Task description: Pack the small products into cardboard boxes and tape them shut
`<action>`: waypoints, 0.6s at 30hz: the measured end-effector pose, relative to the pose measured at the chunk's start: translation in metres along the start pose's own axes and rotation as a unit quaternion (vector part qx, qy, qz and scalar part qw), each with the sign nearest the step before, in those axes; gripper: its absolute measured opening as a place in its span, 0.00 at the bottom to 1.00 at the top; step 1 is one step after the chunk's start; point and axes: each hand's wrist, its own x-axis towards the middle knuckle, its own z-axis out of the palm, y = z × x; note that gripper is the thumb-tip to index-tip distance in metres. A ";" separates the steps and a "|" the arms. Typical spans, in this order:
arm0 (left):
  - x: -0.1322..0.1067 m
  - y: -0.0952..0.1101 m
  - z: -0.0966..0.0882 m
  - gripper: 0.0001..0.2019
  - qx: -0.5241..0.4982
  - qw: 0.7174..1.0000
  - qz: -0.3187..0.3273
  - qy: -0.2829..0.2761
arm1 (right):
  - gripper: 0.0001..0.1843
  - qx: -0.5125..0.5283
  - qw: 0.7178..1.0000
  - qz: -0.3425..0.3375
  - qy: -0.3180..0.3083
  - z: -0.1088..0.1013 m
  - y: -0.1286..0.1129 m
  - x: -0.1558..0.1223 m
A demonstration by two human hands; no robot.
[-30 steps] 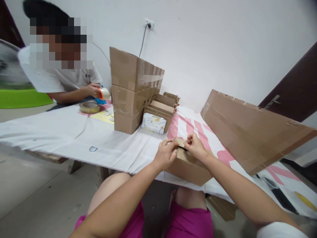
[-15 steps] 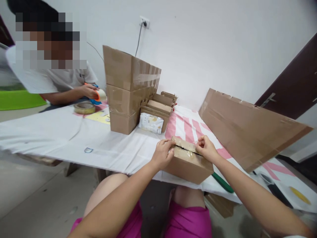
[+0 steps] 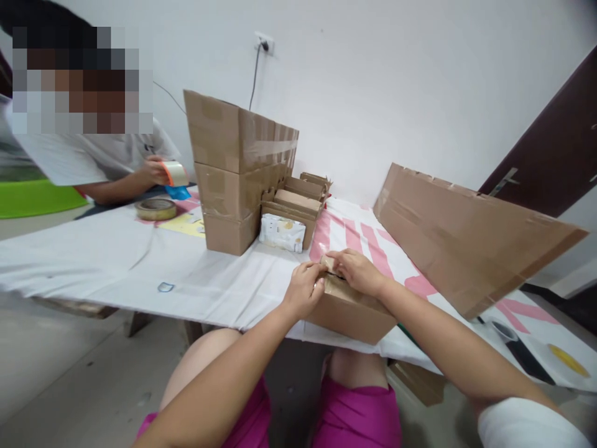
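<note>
A small brown cardboard box (image 3: 352, 314) rests at the near edge of the cloth-covered table (image 3: 116, 261), sticking out a little over my lap. My left hand (image 3: 305, 291) grips the box's upper left corner with curled fingers. My right hand (image 3: 357, 272) lies over the top seam close to the left hand, fingers pinching at the flap or tape there. What exactly the fingertips pinch is hidden.
A stack of three taped boxes (image 3: 236, 168) stands mid-table, with flat boxes (image 3: 298, 202) and a white packet (image 3: 281, 232) beside it. A long flattened carton (image 3: 466, 230) leans at right. Another person at far left holds a tape dispenser (image 3: 173, 174); a tape roll (image 3: 156, 209) lies nearby.
My right hand slid left along the box top until it met the left hand. The other person lifted the tape dispenser. The view shifted slightly.
</note>
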 end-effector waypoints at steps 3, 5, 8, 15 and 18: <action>0.000 0.000 -0.001 0.15 0.015 1.000 -0.005 -0.003 | 0.18 0.003 0.999 0.049 0.017 -0.002 0.000 -0.011; 0.000 0.000 -0.001 0.15 0.024 1.000 -0.005 -0.002 | 0.16 0.008 0.998 0.066 0.022 -0.006 -0.002 -0.024; 0.000 0.001 0.000 0.15 0.031 1.000 -0.007 0.001 | 0.14 -0.004 0.997 0.077 0.019 -0.016 -0.002 -0.045; 0.000 0.000 0.002 0.15 0.010 1.000 -0.004 -0.002 | 0.09 -0.021 0.994 0.102 0.035 -0.041 -0.009 -0.087; -0.001 0.001 0.001 0.15 0.005 1.000 0.001 -0.001 | 0.07 -0.035 0.992 0.116 0.044 -0.045 -0.015 -0.094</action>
